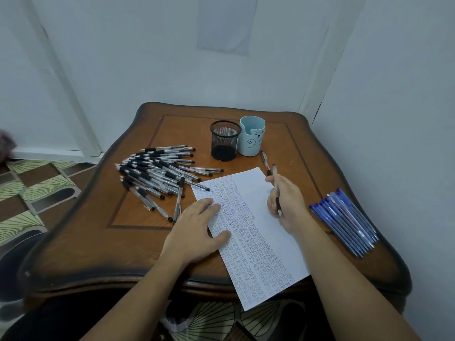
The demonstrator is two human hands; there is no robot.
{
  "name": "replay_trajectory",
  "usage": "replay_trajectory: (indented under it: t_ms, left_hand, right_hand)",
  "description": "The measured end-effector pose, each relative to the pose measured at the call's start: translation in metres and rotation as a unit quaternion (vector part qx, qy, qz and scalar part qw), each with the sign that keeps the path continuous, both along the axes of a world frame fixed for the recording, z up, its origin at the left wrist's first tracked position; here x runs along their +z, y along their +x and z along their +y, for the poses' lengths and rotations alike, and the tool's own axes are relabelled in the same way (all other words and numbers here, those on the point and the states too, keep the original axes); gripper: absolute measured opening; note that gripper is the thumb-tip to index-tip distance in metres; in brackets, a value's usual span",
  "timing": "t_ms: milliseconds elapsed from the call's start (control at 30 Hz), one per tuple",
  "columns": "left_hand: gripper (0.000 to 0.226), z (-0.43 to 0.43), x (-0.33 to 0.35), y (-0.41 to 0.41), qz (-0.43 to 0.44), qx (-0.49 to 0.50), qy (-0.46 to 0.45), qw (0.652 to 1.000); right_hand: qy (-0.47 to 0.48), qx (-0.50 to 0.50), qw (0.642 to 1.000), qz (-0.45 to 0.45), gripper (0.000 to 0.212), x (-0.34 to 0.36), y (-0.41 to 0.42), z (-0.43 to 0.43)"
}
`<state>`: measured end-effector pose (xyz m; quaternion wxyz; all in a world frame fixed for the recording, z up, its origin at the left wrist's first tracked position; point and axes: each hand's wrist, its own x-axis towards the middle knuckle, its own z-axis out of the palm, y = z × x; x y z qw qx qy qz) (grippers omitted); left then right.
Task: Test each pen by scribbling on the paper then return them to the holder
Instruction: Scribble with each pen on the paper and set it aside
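A white paper (256,242), covered with rows of scribbles on its left part, lies slanted on the wooden table (138,242). My left hand (197,230) rests flat on the paper's left edge. My right hand (285,203) grips a black-grip pen (276,190) over the paper's right side, its tip pointing down towards me. A black mesh holder (224,140) and a light blue bear cup (251,135) stand at the back; I see no pens sticking out of either. One loose pen (265,162) lies beside the cup.
A heap of several black pens (157,173) lies on the table's left. A row of several blue pens (344,220) lies near the right edge. Walls close in behind and on the right. Patterned floor shows to the left.
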<state>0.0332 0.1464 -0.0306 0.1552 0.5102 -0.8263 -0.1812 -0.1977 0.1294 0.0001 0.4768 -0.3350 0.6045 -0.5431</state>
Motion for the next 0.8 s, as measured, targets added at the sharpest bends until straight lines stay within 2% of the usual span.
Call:
replay_trajectory:
  t_ms: [133, 267, 333, 433, 567, 700, 800]
  left_hand:
    - [0.092, 0.001, 0.000, 0.000, 0.002, 0.000, 0.003, 1.000]
    - [0.093, 0.000, 0.000, 0.000, 0.001, 0.002, 0.006, 1.000]
    - [0.091, 0.000, 0.000, 0.000, 0.003, 0.002, 0.004, 1.000]
    - [0.091, 0.001, 0.000, 0.001, 0.005, 0.001, -0.006, 1.000]
    - [0.090, 0.000, -0.002, 0.002, 0.011, 0.003, -0.009, 1.000]
    - [0.084, -0.002, -0.005, 0.002, 0.011, 0.000, -0.017, 1.000]
    - [0.084, -0.003, -0.006, 0.002, 0.004, -0.001, -0.019, 1.000]
  right_hand:
    - [0.020, 0.002, 1.000, 0.014, 0.030, 0.002, -0.001, -0.002]
    - [0.087, 0.008, 0.996, 0.033, 0.021, 0.012, -0.008, -0.021]
    - [0.095, 0.002, 0.991, 0.099, 0.018, 0.019, -0.014, -0.038]
    - [0.090, -0.006, 0.962, 0.259, 0.012, 0.027, -0.023, -0.067]
    - [0.115, -0.006, 0.915, 0.386, 0.019, 0.025, -0.031, -0.102]
    - [0.149, 0.065, 0.867, 0.471, 0.029, 0.019, -0.033, -0.119]
    - [0.147, 0.077, 0.848, 0.503, 0.031, 0.013, -0.034, -0.120]
